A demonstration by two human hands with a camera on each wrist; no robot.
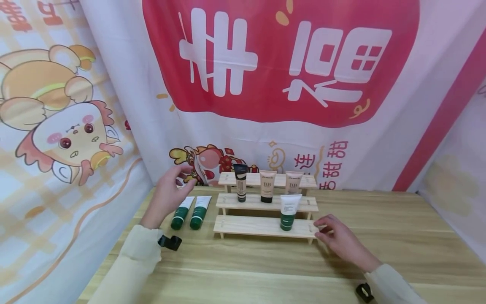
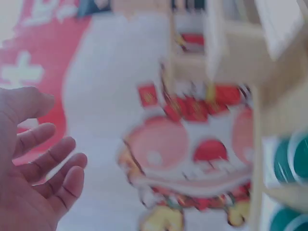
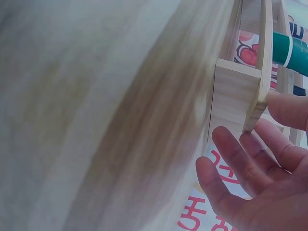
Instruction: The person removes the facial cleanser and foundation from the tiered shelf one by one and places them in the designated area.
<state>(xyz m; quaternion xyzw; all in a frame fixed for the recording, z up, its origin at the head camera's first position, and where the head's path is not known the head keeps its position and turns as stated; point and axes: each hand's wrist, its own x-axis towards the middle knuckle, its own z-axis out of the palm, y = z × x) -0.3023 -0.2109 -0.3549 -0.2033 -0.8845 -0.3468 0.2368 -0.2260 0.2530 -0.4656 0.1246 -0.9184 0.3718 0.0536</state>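
Observation:
My left hand [image 1: 172, 192] hovers near two white-and-green squeeze tubes, the left tube [image 1: 178, 220] and the right tube [image 1: 197, 219], left of a wooden tiered shelf [image 1: 243, 226]. Its fingers are spread and loosely bent in the left wrist view, holding nothing. At the right end of the shelf's lowest step is my right hand [image 1: 339, 240]. In the right wrist view its thumb [image 3: 286, 108] and fingers lie close around the board's end, relaxed; whether they touch it is hard to tell. Another white-and-green tube [image 1: 288, 213] stands cap-down on that lowest step.
A black tube [image 1: 241, 185] and two pale pink BB tubes, one in the middle [image 1: 267, 183] and one at right [image 1: 293, 179], stand higher on the shelf. Behind the wooden table [image 1: 243, 270] hangs a printed red-and-white cloth [image 1: 265, 114].

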